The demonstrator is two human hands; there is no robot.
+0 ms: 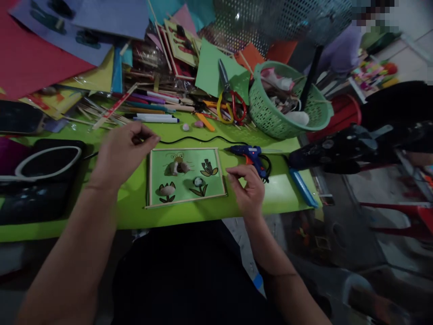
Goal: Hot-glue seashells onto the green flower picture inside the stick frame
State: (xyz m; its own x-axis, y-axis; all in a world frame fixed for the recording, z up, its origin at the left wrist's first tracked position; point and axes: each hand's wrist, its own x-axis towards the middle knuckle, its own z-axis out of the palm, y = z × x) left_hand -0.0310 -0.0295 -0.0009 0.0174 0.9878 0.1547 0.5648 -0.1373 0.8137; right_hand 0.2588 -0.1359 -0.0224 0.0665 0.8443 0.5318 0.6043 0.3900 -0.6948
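Observation:
A green picture card [182, 195] edged with thin wooden sticks lies on the table in front of me. Pebbles on it form a bug with drawn legs and antennae, and flowers with dark-outlined leaves. My left hand [118, 153] hovers by the card's upper left corner, thumb and fingers pinched together; whatever may be between them is hidden. Beside the card's right edge is my right hand [248, 189], also curled, its thumb and forefinger meeting. I cannot make out anything in that pinch. Just beyond it lies a blue glue gun [248, 151] with an orange trigger, its nozzle pointing left.
Behind the card are pens [155, 118], two small pebbles [186, 127], scissors [232, 101] and piled coloured paper [91, 18]. A green basket [280, 117] stands at the back right. On the left is a black case [40, 194]; a blue stick [303, 187] lies near the right edge.

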